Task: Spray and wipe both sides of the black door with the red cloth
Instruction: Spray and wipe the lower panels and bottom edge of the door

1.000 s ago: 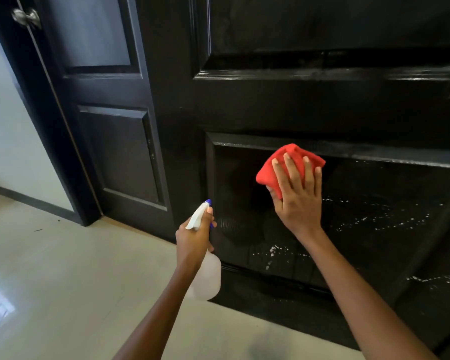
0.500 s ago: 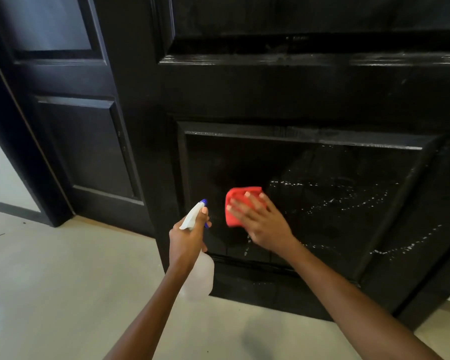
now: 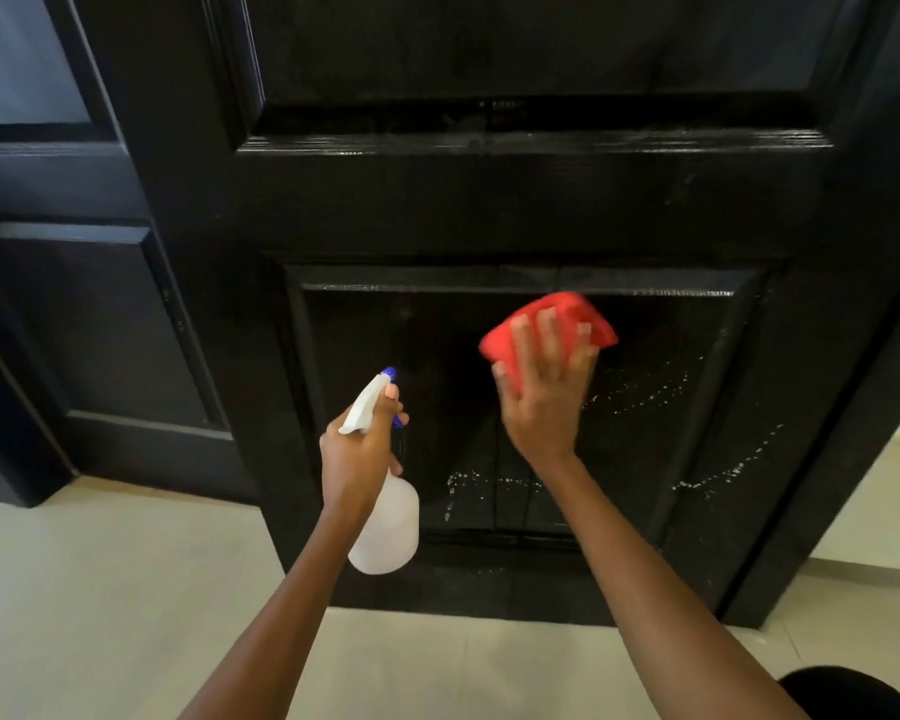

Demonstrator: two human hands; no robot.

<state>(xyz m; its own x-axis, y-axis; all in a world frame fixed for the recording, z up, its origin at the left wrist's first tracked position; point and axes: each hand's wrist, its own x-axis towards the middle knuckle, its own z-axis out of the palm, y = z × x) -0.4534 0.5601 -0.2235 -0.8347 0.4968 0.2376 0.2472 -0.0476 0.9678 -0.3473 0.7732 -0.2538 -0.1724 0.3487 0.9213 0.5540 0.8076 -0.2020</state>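
Black door (image 3: 515, 210) w/ white droplet specks, red cloth (image 3: 567, 314), white spray bottle (image 3: 388, 527) w/ blue nozzle, pale beige floor (image 3: 100, 615).

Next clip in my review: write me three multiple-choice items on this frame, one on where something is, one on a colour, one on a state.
1. Where is the red cloth?
A. on the floor
B. near the top of the door's lower panel
C. on the bottle

2. What colour is the spray bottle's nozzle tip?
A. blue
B. green
C. yellow

3. What state is the lower panel in?
A. dry all over
B. dotted with white droplets
C. covered with paper

Key: 1 B, the right hand presses it flat just under the panel's upper edge. 2 A, blue shows above the left hand. 3 B, droplets show right of and below the cloth.
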